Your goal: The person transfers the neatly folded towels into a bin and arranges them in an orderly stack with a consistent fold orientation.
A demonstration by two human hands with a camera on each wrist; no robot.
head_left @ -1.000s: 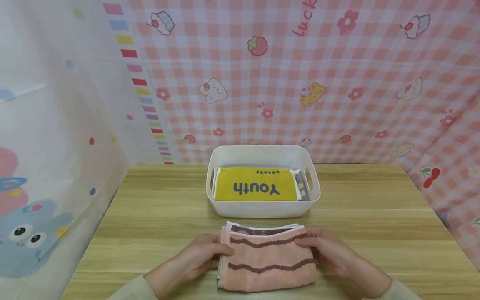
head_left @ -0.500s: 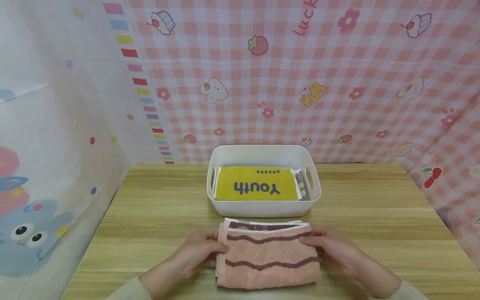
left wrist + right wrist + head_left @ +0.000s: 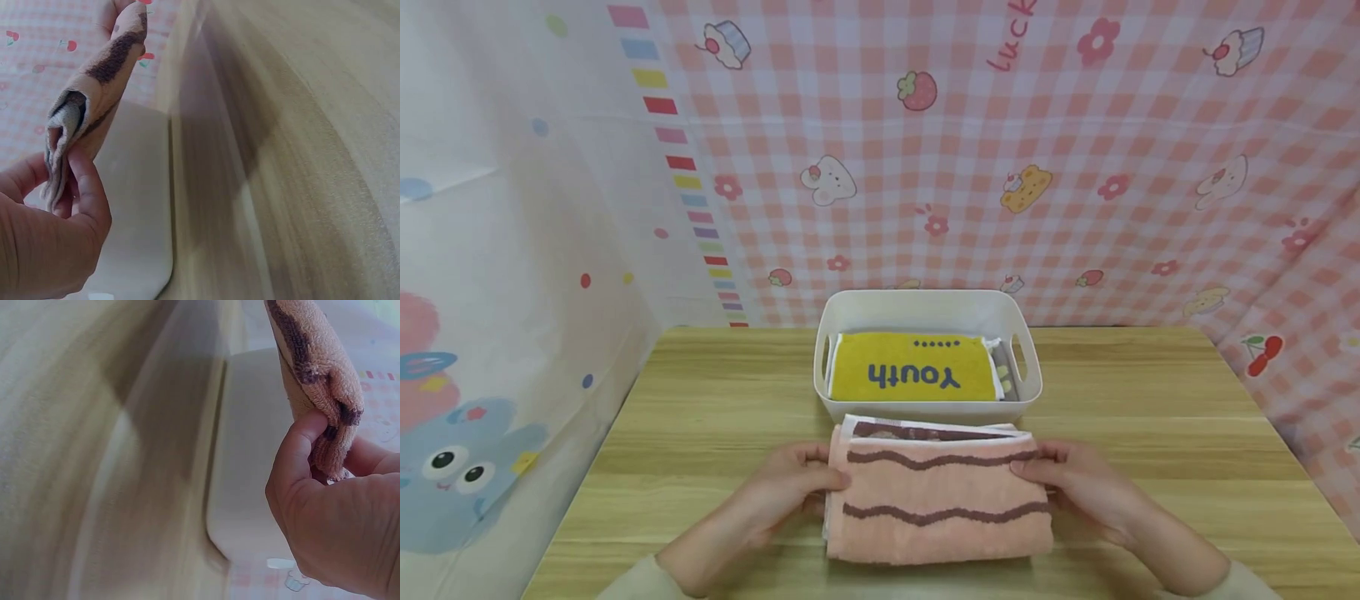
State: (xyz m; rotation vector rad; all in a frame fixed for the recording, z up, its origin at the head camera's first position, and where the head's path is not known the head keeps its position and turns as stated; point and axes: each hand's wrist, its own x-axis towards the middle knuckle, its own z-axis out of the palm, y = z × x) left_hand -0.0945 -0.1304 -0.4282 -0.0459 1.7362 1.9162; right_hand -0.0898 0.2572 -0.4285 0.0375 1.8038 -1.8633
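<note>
A folded pink towel (image 3: 940,492) with brown wavy stripes is held up off the table in front of the basket. My left hand (image 3: 793,492) pinches its left edge, thumb on the near face. At the opposite edge my right hand (image 3: 1075,483) pinches it in the same way. Both wrist views show the towel's folded layers caught between thumb and fingers, with the left hand (image 3: 56,231) and the right hand (image 3: 331,512) each at one end. Behind the towel stands a white basket (image 3: 925,408), its lower front partly hidden. A folded yellow towel (image 3: 917,358) marked "Youth" lies inside it.
Beside the yellow towel, a grey cloth (image 3: 1004,371) shows at the basket's right side. The basket stands on a wooden table (image 3: 1150,400) toward its back edge. Behind hangs a pink checked curtain (image 3: 880,217), with a white printed one (image 3: 550,250) at left.
Both hands have lifted the pink towel up and moved it forward toward the basket and slightly outward. Its top edge now overlaps the basket's lower front. The basket has stayed put.
</note>
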